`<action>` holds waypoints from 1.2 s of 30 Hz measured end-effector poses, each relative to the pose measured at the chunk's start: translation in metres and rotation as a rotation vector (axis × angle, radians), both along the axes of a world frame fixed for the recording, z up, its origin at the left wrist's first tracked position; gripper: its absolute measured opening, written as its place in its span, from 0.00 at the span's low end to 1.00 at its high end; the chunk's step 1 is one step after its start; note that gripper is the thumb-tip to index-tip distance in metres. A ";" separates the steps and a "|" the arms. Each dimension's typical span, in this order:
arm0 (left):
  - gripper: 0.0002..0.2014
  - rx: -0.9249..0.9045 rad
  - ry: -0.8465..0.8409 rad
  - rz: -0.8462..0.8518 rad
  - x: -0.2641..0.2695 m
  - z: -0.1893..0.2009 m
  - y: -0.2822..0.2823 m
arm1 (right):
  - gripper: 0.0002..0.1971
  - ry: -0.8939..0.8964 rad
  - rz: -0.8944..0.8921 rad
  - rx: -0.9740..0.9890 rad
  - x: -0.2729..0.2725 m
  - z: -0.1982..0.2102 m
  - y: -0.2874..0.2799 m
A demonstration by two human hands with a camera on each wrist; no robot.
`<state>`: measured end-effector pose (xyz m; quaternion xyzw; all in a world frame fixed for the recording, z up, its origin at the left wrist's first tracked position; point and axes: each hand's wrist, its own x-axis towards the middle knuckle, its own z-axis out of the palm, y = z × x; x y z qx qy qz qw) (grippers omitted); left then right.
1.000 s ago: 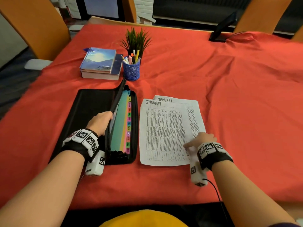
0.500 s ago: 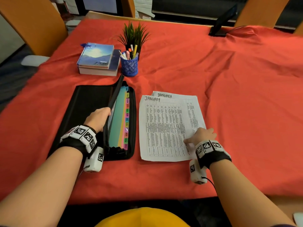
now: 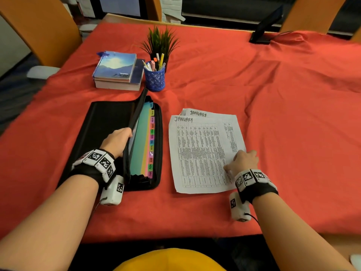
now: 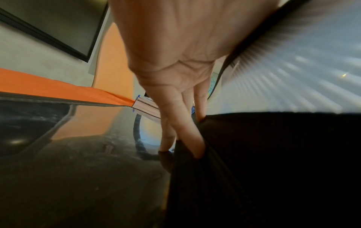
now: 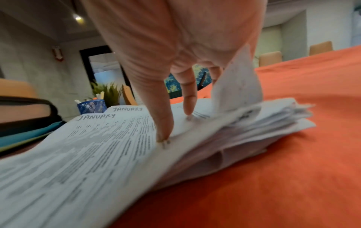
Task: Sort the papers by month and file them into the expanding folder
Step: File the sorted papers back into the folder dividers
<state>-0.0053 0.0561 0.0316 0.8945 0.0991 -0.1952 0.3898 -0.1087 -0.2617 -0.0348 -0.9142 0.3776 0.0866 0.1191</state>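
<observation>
Folder (image 3: 109,137), black and zipped open, lies flat on the red cloth (image 3: 273,114) left of centre, and I have its upper flap propped up so the mouth stays open for filing. Inside, the coloured dividers (image 3: 140,145) fan out with month tabs (image 3: 151,141) running from the far end toward me, which I judge lets me find January at a glance. The papers (image 3: 197,153) sit just beside the folder on its right, a loose stack with "JANUARY" handwritten on the top sheet and on the one peeking out behind it. Beyond the folder stand books (image 3: 117,71), a blue pen cup (image 3: 155,79) and a small plant (image 3: 160,41), well clear of the work. My left hand (image 3: 117,140) grips the flap's edge, fingers curled over it and tips tucked inside, as the left wrist view shows. My right hand (image 3: 244,160) rests on the stack's near right corner with straight fingers (image 5: 164,123) pressing the top sheet, while a corner of paper (image 5: 238,86) curls up behind them; I read this as peeling off the January sheets, nothing lifted clear yet.
</observation>
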 end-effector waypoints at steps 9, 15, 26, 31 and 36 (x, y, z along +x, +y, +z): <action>0.13 -0.007 -0.001 0.001 0.001 -0.001 0.001 | 0.13 -0.298 0.022 0.127 -0.012 0.018 -0.021; 0.14 -0.019 0.000 -0.004 0.002 -0.002 0.004 | 0.19 -0.369 -0.122 0.236 -0.023 0.014 -0.040; 0.13 -0.137 -0.064 0.032 -0.002 0.003 0.009 | 0.08 -0.394 -0.074 0.452 -0.020 0.023 -0.036; 0.12 -0.193 -0.094 0.075 -0.006 0.007 0.013 | 0.09 -0.519 -0.081 0.669 -0.025 0.047 -0.031; 0.15 -0.198 -0.096 0.076 -0.008 0.012 0.014 | 0.06 -0.665 0.007 0.546 -0.013 0.106 -0.022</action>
